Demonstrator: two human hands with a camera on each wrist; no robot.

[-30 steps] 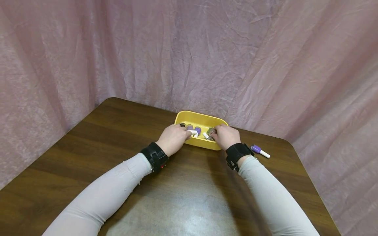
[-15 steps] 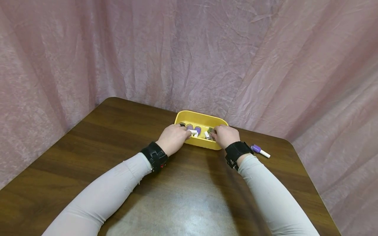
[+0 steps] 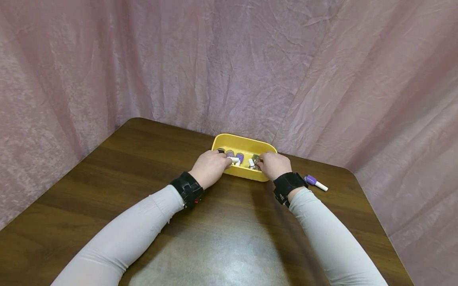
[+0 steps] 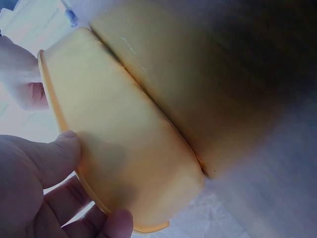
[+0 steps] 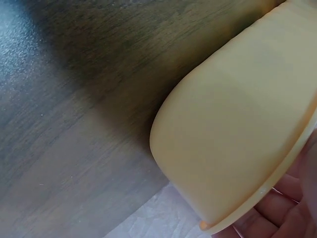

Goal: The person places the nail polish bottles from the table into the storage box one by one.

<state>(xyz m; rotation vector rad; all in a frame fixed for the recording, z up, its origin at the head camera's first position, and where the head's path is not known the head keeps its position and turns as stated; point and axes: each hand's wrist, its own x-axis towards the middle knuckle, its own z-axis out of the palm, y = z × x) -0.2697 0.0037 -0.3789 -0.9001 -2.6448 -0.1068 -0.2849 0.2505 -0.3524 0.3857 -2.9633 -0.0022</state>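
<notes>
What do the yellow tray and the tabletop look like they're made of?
The yellow tray looks like moulded plastic with a smooth, matte finish: uniform colour, rounded corners, a thin rolled rim. The table shows dark wood grain with a glossy sheen near the camera; whether it is solid wood or laminate cannot be told.

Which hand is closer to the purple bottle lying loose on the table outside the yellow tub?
Right. The right hand is at the yellow tub's right end, with the purple bottle just beyond its wrist. The left hand is at the tub's left end, farther away.
</notes>
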